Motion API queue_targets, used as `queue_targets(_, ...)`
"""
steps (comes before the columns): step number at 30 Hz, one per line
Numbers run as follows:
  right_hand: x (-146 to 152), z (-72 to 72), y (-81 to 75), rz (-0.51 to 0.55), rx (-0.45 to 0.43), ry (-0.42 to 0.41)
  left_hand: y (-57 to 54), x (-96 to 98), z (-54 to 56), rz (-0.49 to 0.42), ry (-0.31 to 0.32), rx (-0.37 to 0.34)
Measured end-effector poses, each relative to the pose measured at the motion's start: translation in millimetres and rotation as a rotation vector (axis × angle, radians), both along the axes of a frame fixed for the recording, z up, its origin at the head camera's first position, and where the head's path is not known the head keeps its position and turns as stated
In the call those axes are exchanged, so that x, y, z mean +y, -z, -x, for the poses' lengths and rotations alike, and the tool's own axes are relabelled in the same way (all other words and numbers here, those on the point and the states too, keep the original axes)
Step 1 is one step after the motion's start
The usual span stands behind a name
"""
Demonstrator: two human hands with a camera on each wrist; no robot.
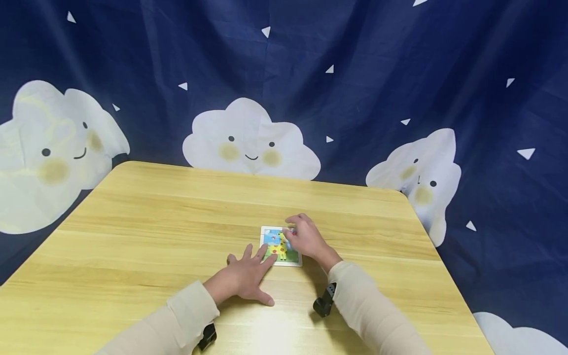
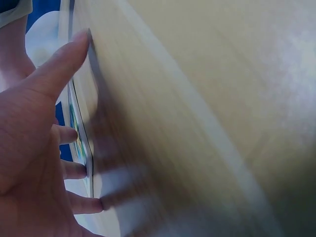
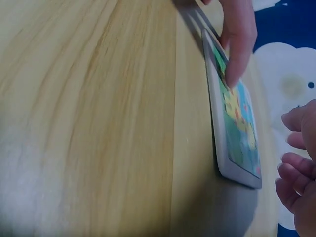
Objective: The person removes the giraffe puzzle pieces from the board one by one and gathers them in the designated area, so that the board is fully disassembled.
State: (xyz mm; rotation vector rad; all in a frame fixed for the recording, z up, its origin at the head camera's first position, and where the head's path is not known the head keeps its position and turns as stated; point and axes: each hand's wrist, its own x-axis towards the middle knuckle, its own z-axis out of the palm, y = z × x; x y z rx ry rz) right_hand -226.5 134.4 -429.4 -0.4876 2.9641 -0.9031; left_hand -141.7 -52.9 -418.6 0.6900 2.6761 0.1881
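Observation:
A flat picture puzzle in a white frame lies on the table; it shows a yellow giraffe with red spots on blue and green. My left hand is spread at its lower left, with fingertips touching the board and the thumb out over the wood. From the left wrist, the puzzle appears edge-on behind those fingers. Over the upper right corner is my right hand, its fingers loosely bent. The right wrist view shows that hand apart from the puzzle, with nothing visible in its fingers.
The light wooden table has rounded far corners. Behind it hangs a dark blue cloth printed with white clouds and small triangles. A black wrist device sits by the right sleeve, another by the left.

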Motion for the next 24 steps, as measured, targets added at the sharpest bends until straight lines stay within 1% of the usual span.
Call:
queue_targets(4,-7,1.6,2.7,-0.02,-0.021,-0.058,2.2,-0.3,-0.2,-0.003,0.007,0.002)
queue_targets(7,-12,2.6,4.3,-0.047,-0.043,-0.084,3.2,-0.7,-0.1,-0.007,0.007,0.002)
queue_targets(11,-17,3.7,6.4,-0.07,-0.075,-0.085,3.7,-1.0,0.1,-0.013,0.004,0.002)
queue_targets(14,-20,4.5,8.0,-0.09,-0.081,-0.082,4.0,-1.1,0.2,-0.021,0.003,0.001)
queue_targets(20,-22,4.7,10.4,-0.124,-0.076,-0.101,4.2,-1.3,0.2,-0.025,0.005,-0.001)
queue_targets(24,-23,4.4,10.9,-0.123,-0.067,-0.118,3.7,-1.6,0.3,-0.024,0.002,-0.001)
